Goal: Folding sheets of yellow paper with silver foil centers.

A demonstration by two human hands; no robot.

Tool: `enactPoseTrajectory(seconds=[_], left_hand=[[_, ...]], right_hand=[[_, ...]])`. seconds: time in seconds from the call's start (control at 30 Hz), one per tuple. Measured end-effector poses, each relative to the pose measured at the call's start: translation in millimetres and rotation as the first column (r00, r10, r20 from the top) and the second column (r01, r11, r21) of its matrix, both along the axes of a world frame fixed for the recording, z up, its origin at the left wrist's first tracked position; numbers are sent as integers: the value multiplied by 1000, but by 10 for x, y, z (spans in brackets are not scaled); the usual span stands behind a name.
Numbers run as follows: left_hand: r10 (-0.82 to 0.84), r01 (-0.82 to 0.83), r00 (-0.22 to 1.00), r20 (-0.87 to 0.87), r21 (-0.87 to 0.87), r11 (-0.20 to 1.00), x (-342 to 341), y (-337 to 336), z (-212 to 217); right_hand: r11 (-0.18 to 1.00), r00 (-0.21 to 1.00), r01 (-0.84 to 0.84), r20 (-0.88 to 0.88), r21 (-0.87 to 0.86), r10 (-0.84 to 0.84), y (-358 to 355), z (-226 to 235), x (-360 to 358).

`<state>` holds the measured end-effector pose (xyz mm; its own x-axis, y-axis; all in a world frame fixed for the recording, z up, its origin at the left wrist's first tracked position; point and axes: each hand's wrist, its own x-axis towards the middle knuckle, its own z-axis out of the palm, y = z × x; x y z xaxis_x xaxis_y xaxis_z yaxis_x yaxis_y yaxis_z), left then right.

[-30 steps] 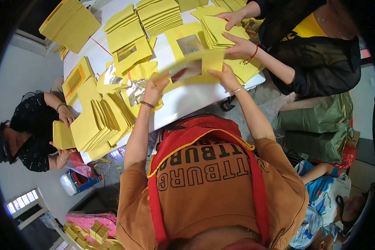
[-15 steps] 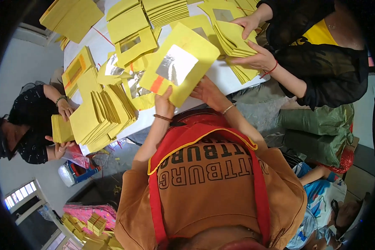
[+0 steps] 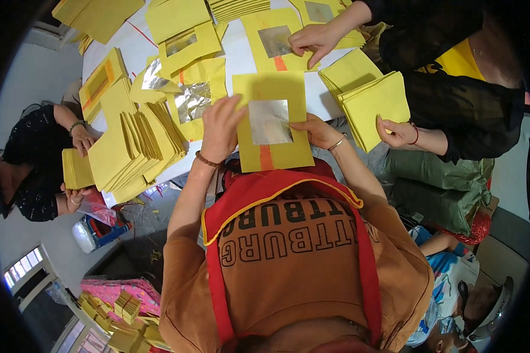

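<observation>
A yellow joss paper sheet (image 3: 248,150) with a silver foil square and an orange stripe stands in front of me, at the near table edge. My right hand (image 3: 321,132) pinches its right edge, thumb over the front. Beside the sheet's upper left edge, my left hand (image 3: 219,126) is raised with fingers stretched out, holding nothing I can see. Whether one sheet or a thin stack is held I cannot tell. Just left of it, more joss paper (image 3: 193,101) with crinkled foil lies on the table.
Folded yellow paper bundles (image 3: 136,147) lean at the table's left. Across the white table (image 3: 234,42) lie more stacks. At right, a co-worker's hand (image 3: 397,133) holds a yellow stack; their other hand touches a foil sheet. Another co-worker (image 3: 82,140) handles paper at left.
The sheet has swung from tilted to nearly upright and come closer to me. My left hand has let go of its lower corner. The right-hand co-worker's stack has moved nearer, one hand now off it.
</observation>
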<state>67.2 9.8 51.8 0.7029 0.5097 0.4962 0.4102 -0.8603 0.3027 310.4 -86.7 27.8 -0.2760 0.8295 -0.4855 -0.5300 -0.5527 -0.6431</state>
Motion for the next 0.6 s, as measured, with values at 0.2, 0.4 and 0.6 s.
enactPoseTrajectory(seconds=[0.2,0.4,0.6], left_hand=[[-281,277,956,-88,-50,959,43,-72,-366],[-232,224,972,-29,-178,958,60,-159,-551],[-162,161,987,13,-236,958,81,-165,-502]], right_hand=[[997,995,-46,86,-55,51,-74,-68,85],[967,902,245,349,74,-255,-208,-256,54],[927,765,230,534,296,-360,-415,-556,172]])
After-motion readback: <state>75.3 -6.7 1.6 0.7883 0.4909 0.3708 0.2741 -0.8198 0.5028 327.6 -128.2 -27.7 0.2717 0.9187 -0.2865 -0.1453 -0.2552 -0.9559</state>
